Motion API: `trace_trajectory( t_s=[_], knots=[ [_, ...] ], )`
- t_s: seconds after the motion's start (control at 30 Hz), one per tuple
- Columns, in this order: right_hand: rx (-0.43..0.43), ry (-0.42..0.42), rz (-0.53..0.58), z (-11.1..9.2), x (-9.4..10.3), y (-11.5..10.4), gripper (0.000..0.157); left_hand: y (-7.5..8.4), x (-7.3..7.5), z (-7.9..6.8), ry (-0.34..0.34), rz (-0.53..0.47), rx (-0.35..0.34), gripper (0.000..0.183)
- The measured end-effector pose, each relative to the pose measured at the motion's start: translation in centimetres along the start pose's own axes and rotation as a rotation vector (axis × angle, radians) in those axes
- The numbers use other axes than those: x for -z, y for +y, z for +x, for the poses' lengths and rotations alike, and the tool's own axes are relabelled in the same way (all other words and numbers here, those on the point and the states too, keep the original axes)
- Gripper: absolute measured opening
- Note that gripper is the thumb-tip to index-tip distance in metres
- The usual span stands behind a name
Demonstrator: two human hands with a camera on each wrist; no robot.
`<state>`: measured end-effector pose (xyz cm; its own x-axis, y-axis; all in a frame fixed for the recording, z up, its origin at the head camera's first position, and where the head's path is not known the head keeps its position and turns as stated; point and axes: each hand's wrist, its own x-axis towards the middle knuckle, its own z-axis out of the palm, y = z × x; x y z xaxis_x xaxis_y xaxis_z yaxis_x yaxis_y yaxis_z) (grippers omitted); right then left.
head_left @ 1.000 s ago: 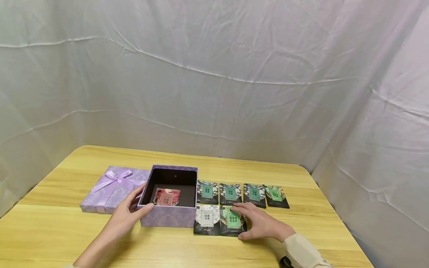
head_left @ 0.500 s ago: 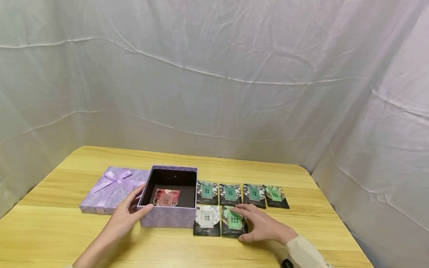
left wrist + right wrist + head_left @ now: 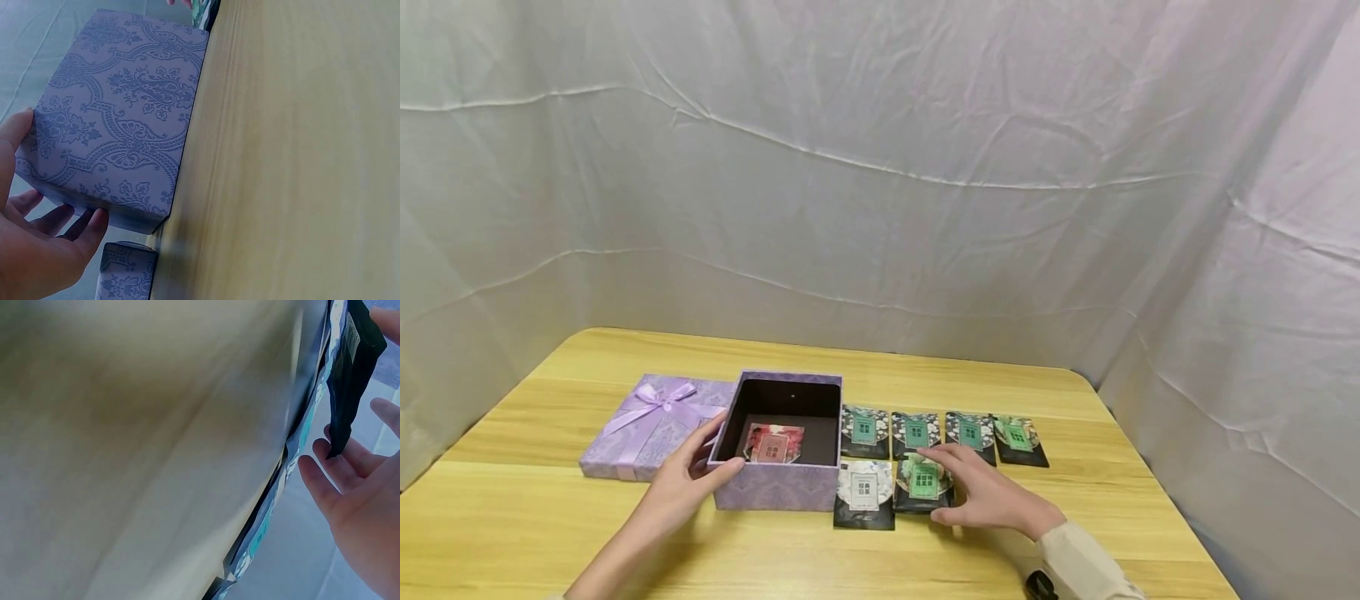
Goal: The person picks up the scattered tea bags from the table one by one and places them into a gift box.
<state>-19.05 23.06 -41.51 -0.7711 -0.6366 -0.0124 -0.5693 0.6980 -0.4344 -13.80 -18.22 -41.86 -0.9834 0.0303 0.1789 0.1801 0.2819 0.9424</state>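
Note:
My left hand [image 3: 685, 471] grips the left wall of an open purple patterned gift box [image 3: 778, 487], thumb at the front corner. Inside the box lies a red tea sachet [image 3: 775, 443]. In the left wrist view, the fingers hold the box's side [image 3: 125, 112] low down. Right of the box, my right hand [image 3: 992, 492] pinches a green-labelled tea sachet [image 3: 921, 483] between thumb and fingers. The right wrist view shows this dark sachet [image 3: 353, 375] tilted and raised off the table. A white-labelled sachet [image 3: 863, 496] lies flat between it and the box.
The box lid [image 3: 655, 429] with a lilac bow lies left of the box. Behind the held sachet, a row has three teal-labelled sachets [image 3: 863, 429] and a green-labelled one [image 3: 1021, 439]. A pale curtain [image 3: 880, 208] hangs behind the wooden table [image 3: 760, 558].
My right hand has drawn the green-labelled sachet slightly away from the white one and lifted it off the table. The left hand and box stay put.

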Motion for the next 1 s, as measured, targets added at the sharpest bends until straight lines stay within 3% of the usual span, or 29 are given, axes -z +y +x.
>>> trace_trajectory(
  t_s=[1.0],
  knots=[
    [0.033,0.095,0.108,3.9,1.6,-2.3,0.076,0.0,0.0,0.0,0.005,-0.002,0.020,0.069]
  ],
)
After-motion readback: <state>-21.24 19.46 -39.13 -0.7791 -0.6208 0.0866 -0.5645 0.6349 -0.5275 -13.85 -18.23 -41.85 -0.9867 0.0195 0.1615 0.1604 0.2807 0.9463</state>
